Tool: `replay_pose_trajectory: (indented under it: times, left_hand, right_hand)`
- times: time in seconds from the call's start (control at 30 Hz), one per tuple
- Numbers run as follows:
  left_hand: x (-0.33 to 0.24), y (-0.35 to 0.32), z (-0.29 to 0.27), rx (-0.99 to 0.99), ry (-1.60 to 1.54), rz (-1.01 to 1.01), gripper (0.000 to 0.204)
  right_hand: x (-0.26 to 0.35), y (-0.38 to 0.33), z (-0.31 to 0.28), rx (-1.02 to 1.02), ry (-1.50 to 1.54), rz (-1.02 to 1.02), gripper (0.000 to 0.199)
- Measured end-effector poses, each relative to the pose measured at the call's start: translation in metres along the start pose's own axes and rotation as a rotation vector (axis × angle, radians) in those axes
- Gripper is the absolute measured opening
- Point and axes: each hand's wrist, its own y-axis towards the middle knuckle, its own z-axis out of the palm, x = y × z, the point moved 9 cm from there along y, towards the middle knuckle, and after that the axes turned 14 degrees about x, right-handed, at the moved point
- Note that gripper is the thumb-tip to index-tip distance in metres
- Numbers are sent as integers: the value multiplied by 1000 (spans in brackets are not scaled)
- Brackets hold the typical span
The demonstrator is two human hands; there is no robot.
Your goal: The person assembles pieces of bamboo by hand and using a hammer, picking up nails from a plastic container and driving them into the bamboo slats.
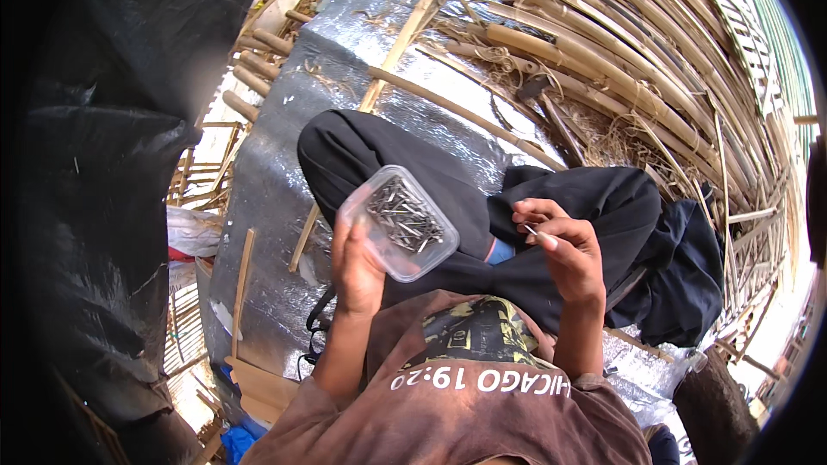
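Hold level the clear tub [438, 260] gripped by left-hand fingers [353, 245], and steady the thin nail [530, 230] pinched by right-hand fingers [562, 227].

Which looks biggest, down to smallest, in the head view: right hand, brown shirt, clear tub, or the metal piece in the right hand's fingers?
1. Brown shirt, though being near the camera may enlarge it
2. Clear tub
3. Right hand, somewhat smaller than the tub
4. Metal piece, tiny and partly hidden by fingers
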Motion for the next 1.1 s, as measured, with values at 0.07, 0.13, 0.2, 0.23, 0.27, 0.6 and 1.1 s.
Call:
replay_pose_trajectory:
  times: [0.07,0.13,0.2,0.23,0.27,0.6,1.1]
  left_hand:
    - [-18,-17,-43,-120,-14,80,61]
    - [-32,-35,-89,-268,89,62,68]
    - [-42,-55,-123,-438,154,68,64]
    - [-38,-64,-146,-528,195,65,64]
    - [-25,-72,-170,-586,207,49,64]
    - [152,-113,-268,-732,67,-52,59]
    - [60,-92,-273,-835,341,-29,63]
  right_hand:
    - [0,9,1,57,13,-27,18]
    - [-3,16,4,75,-8,-21,18]
    - [-8,23,7,75,-21,7,17]
    - [-9,27,9,74,-17,29,16]
    - [-10,30,10,68,-16,49,15]
    - [-20,38,-3,-56,-184,137,12]
    - [-44,42,-9,-85,-176,220,12]
